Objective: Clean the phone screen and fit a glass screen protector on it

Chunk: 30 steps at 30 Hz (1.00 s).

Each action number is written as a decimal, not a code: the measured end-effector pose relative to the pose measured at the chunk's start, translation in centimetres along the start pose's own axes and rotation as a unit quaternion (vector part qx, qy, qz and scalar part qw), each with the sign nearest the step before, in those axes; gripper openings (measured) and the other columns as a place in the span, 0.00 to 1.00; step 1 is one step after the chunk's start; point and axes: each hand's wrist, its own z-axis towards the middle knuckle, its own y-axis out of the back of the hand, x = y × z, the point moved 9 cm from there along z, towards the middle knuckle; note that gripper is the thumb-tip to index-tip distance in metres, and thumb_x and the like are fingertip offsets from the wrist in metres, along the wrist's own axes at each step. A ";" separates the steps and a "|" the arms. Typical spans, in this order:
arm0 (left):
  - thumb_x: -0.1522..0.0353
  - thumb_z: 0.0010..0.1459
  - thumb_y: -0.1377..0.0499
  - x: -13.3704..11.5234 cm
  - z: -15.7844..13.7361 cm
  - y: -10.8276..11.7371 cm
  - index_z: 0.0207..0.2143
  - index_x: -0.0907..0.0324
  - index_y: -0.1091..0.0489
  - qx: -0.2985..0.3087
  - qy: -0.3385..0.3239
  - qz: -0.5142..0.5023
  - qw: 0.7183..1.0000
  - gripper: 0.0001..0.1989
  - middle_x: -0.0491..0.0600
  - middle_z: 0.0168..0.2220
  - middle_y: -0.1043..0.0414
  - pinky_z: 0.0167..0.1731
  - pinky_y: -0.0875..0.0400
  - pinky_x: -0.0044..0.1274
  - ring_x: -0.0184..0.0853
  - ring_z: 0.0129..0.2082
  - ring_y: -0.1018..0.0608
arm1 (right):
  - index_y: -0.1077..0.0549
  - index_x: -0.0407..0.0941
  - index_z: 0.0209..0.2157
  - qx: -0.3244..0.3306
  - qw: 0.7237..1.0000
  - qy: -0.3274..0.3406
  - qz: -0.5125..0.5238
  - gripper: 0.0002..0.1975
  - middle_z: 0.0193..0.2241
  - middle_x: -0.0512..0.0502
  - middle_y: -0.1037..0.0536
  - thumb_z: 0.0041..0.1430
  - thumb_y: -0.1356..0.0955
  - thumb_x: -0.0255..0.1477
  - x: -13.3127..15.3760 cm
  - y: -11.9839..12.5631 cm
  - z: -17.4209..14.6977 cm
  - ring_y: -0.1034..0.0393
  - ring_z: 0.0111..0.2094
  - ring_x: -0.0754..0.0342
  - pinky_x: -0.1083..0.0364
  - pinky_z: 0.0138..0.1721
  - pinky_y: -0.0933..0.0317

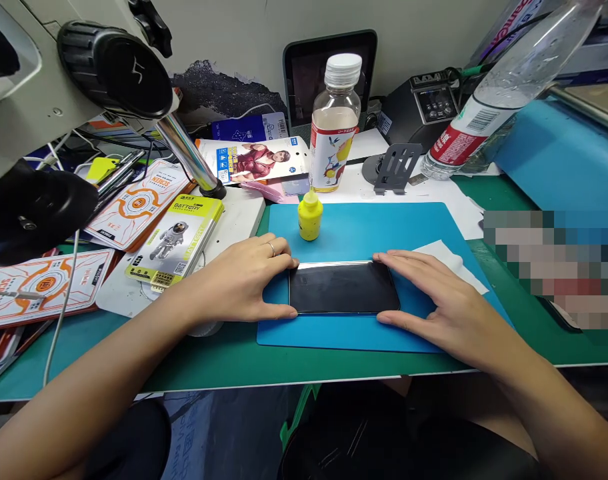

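A smartphone (pixel 344 288) with a dark screen lies sideways on the blue mat (pixel 324 337). My left hand (pixel 244 280) grips its left end, thumb at the near corner and fingers at the far one. At the other end, my right hand (pixel 434 293) holds the phone the same way, thumb below and fingertips above. Just beyond the phone stands a small yellow squeeze bottle (pixel 311 217) with a pointed tip. Partly behind my right hand, a white wipe (pixel 451 263) rests on the mat.
A microscope (pixel 119 73) looms at the upper left, above a yellow battery box (pixel 177 240) and orange-white screen boxes (pixel 139 207). Behind the mat are a juice bottle (pixel 335 127), a phone stand (pixel 397 168) and a leaning water bottle (pixel 499 100). A blurred patch covers the right edge.
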 end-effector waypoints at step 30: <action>0.48 0.62 0.38 0.2 0.1 -0.3 0.52 0.61 0.28 0.008 0.016 -0.011 1.000 0.28 0.56 0.47 0.27 0.44 0.28 0.36 0.45 0.45 0.24 | 0.30 0.51 0.63 0.044 0.994 -0.071 0.069 0.35 0.66 0.39 0.30 0.59 0.28 0.53 -1.3 -0.4 0.3 0.35 0.66 0.36 0.37 0.65 0.37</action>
